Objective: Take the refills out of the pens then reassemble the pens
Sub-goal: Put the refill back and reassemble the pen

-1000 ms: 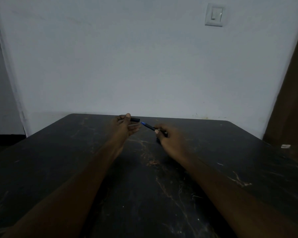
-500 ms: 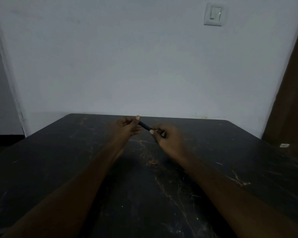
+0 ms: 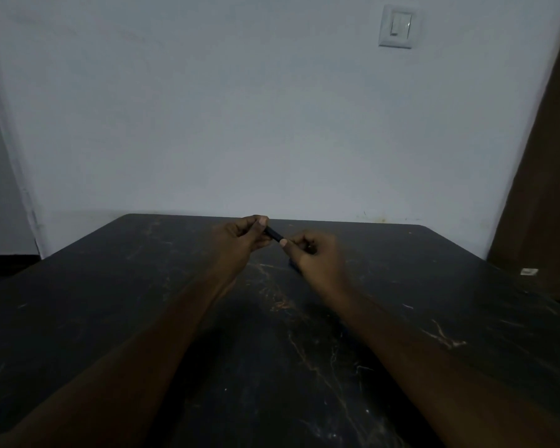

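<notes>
A dark pen [image 3: 274, 234] is held between both hands above the far middle of the black table [image 3: 143, 318]. My left hand [image 3: 243, 237] pinches its left end with thumb and fingers. My right hand [image 3: 314, 253] grips the right end, thumb tip against the barrel. Only a short dark stretch of the pen shows between the hands; the rest is hidden in the fingers. A small bluish piece [image 3: 292, 264] peeks out on the table under my right hand; what it is I cannot tell.
The black marble-patterned table runs up to a pale wall. A light switch [image 3: 397, 25] is high on the wall. A brown door [image 3: 543, 176] stands at the right, with a small white object [image 3: 529, 271] near its foot.
The two pen parts were apart with a blue section showing between them; my hands have come together and the blue section is now hidden, leaving one dark barrel between them.
</notes>
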